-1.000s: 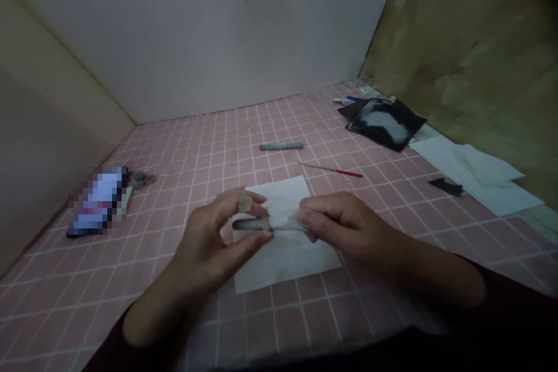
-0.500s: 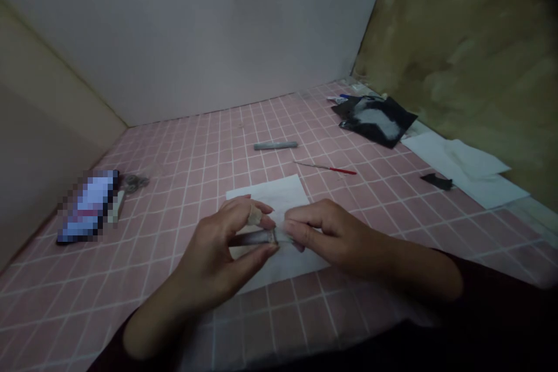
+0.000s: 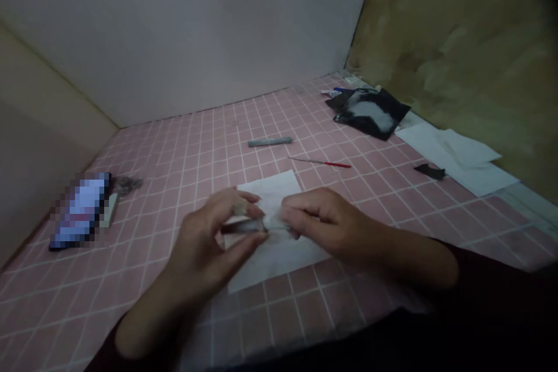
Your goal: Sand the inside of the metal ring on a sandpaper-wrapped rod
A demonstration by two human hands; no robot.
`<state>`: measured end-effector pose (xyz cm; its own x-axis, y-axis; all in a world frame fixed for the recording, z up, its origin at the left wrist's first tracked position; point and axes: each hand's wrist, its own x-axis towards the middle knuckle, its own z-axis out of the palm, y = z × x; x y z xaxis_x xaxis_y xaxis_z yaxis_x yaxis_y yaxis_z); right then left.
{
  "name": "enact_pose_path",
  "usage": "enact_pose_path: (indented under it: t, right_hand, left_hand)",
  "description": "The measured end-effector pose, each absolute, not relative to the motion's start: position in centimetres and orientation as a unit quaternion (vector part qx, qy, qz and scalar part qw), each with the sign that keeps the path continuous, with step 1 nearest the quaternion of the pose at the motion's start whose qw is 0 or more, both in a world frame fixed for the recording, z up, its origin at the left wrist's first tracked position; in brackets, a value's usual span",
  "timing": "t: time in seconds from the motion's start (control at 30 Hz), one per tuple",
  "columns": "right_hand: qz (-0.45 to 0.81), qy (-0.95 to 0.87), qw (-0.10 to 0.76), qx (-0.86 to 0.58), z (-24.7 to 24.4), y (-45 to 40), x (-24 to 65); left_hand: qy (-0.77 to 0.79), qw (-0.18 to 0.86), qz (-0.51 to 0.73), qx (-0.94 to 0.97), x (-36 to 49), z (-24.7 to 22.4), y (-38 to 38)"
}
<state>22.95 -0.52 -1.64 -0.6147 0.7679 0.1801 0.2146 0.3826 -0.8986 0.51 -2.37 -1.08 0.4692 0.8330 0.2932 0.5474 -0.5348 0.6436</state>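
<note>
Pink-tiled worktop [image 3: 375, 215], white paper sheet [image 3: 288, 261] laid near its middle.

The left hand [image 3: 209, 244] and right hand [image 3: 326, 224] pinched a slim grey strip [image 3: 246, 225] between fingertips above the paper; it looked light and flimsy, best taken by its ends.

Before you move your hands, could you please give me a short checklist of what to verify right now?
1. Left hand pinching the small grey piece: ok.
2. Right hand gripping the pale wisp at the piece's end: ok.
3. White paper lying beneath both hands: ok.
4. Red-handled pick lying apart from the hands: ok.
5. Light on the work: not ok, dim.
6. Join between piece and wisp: cannot tell, fingers hide it.
</note>
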Motion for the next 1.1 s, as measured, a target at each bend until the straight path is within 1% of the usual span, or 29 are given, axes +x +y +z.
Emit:
enact_pose_path:
  t: [0.1,0.27,0.37,0.5,0.6,0.73,0.97,1.03,1.1]
  right_hand:
    - [0.466,-0.780,0.284,-0.307,-1.5,-0.5,23.0]
    - [0.447,-0.771,0.320,-0.322,-1.4,-0.4,23.0]
    - [0.453,-0.781,0.299,-0.308,-1.7,-0.5,22.6]
    - [0.427,-0.800,0.303,-0.293,-2.1,-0.2,22.5]
    - [0.374,-0.826,0.323,-0.271,-2.2,0.1,22.8]
    - [0.320,-0.859,0.315,-0.245,-2.2,0.2,22.9]
    - [0.258,-0.887,0.292,-0.248,-1.4,0.8,22.9]
    - [0.266,-0.885,0.283,-0.258,-1.1,1.3,23.1]
    - [0.313,-0.868,0.271,-0.275,-0.8,1.9,23.3]
  left_hand:
    - [0.416,0.257,0.279,0.827,0.4,-1.1,-2.3]
    - [0.429,0.224,0.330,0.811,0.2,-1.0,-2.1]
    - [0.412,0.229,0.291,0.833,0.8,-1.1,-2.4]
    - [0.411,0.278,0.298,0.815,1.1,-1.3,-2.3]
    - [0.404,0.359,0.300,0.786,0.8,-1.0,-1.8]
    - [0.388,0.438,0.274,0.763,0.8,-0.1,-1.2]
    - [0.389,0.464,0.259,0.753,1.5,1.1,0.0]
    - [0.391,0.472,0.262,0.745,1.5,0.8,0.4]
    - [0.398,0.463,0.273,0.743,1.3,0.4,0.7]
